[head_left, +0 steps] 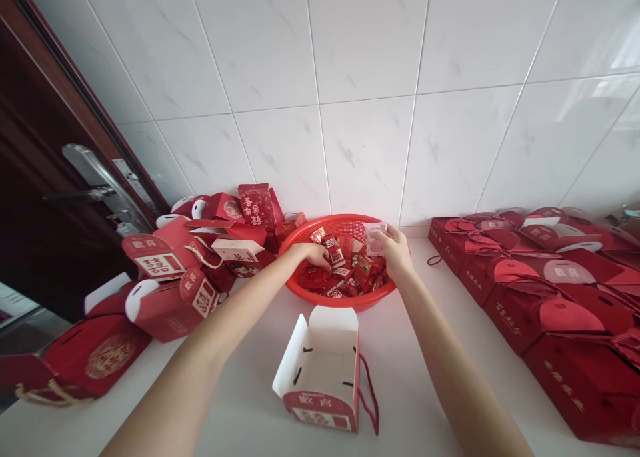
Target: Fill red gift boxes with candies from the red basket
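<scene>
open box (pixel 324 372) blocking basket (pixel 345 303) front, free counter (pixel 395 350) both sides

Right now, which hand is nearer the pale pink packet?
Right: the right hand holds the pale pink packet. The left hand is to its left, among small wrapped packets in the red basket.

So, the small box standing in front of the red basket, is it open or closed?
Open: the box has its back flap raised, and its white inside shows down to the bottom.
</scene>
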Demonstrator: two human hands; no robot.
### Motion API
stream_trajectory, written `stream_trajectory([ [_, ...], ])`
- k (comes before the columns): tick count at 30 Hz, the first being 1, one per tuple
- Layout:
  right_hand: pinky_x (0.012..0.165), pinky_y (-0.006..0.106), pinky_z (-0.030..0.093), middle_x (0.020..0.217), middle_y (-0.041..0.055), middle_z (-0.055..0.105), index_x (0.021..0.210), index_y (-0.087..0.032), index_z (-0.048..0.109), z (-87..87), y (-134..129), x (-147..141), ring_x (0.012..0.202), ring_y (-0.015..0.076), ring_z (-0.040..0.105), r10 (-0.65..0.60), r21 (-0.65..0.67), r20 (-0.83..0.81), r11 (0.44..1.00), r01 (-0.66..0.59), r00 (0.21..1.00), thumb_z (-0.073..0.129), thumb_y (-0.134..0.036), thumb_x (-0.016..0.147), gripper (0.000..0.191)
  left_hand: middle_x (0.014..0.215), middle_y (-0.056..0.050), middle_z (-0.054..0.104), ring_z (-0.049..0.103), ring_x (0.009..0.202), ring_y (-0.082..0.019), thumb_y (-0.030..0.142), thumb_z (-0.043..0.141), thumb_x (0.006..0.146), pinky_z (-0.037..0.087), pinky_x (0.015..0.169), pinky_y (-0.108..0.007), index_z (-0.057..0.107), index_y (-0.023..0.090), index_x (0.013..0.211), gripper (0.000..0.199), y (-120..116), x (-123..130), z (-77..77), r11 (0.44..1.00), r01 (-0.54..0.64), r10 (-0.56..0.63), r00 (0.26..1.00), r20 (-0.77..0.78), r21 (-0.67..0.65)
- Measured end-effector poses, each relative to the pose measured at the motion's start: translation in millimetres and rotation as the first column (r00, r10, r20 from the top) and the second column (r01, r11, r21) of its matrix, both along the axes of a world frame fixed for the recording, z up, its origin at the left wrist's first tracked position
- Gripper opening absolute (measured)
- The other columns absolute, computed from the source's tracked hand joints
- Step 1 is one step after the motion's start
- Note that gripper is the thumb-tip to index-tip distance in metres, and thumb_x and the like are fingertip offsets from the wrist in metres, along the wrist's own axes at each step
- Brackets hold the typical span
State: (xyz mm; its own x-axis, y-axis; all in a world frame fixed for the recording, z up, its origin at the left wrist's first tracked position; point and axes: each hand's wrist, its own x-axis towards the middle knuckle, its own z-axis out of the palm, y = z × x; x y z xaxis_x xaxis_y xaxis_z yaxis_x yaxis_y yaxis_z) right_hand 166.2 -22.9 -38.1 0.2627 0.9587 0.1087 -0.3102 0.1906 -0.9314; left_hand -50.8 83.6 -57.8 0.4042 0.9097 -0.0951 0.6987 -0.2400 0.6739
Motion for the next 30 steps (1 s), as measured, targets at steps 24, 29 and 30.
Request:
stream_trajectory([
  [24,0.056,0.027,0.048,0.068,-0.0014,0.066,0.073,-0.021,0.06,-0.8,1,-1,0.063,0.0163,0.061,-0.017,0.008,-0.006,1.0,0.017,1.0,0.071,-0.033,0.057,0.023,0.068,0.001,0.072,0.062,0.069,-0.018,0.021,0.082,0.049,0.045,0.067,-0.026,0.073,0.021,0.058,0.013,-17,13,36.9,0.99,0.113,-0.11,0.993,0.047,-0.089],
  [29,0.057,0.026,0.048,0.065,-0.0024,0.064,0.069,-0.021,0.058,-1.7,2,-1,0.062,0.0153,0.059,-0.029,0.012,-0.027,1.0,0.029,0.999,0.069,-0.029,0.056,0.018,0.08,0.001,0.074,0.064,0.081,-0.019,0.034,0.075,0.064,0.045,0.074,-0.027,0.076,0.023,0.072,0.014,-24,13,45.3,0.997,0.071,-0.069,0.982,0.178,-0.009],
  [30,0.056,0.026,0.048,0.065,-0.0025,0.064,0.068,-0.021,0.058,-2.3,3,-1,0.061,0.0152,0.059,-0.027,0.011,-0.031,1.0,0.027,0.999,0.068,-0.029,0.056,0.018,0.08,0.001,0.074,0.064,0.081,-0.019,0.036,0.074,0.065,0.045,0.074,-0.028,0.076,0.022,0.074,0.016,-25,14,44.7,0.998,0.058,-0.057,0.979,0.194,-0.003],
])
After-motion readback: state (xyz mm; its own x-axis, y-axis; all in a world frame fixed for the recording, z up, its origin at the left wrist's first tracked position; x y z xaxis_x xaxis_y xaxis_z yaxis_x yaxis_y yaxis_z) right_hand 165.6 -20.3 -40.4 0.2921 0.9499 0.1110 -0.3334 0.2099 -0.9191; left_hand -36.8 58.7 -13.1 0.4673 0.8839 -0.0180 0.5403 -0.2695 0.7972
